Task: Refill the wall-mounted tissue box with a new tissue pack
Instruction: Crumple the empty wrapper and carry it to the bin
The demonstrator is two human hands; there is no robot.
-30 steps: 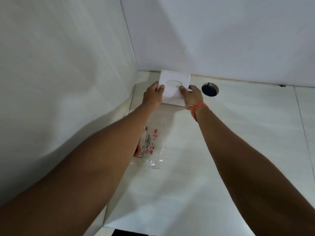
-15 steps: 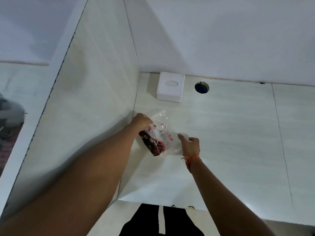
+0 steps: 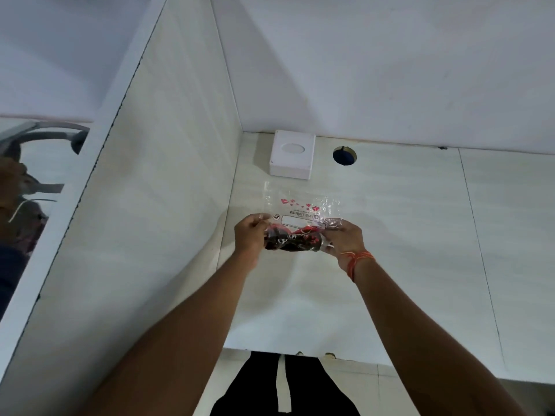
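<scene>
The wrapper I'm holding is clear plastic, printed with small red hearts along its 12 o'clock edge and bunched dark red and black toward 6 o'clock. The tissue box at 12 o'clock is plain white. At its 3 o'clock, a round hole shows dark blue. An orange thread circles my right wrist.

wrapper: clear plastic, held between both hands | print: upside down, reads "TISSUES" with a short word before it, roughly "BIO", not certain | logo: small round mark at left end of blank white label strip, letters unreadable | smaller line above: too small to read | elsewhere: no legible text
</scene>
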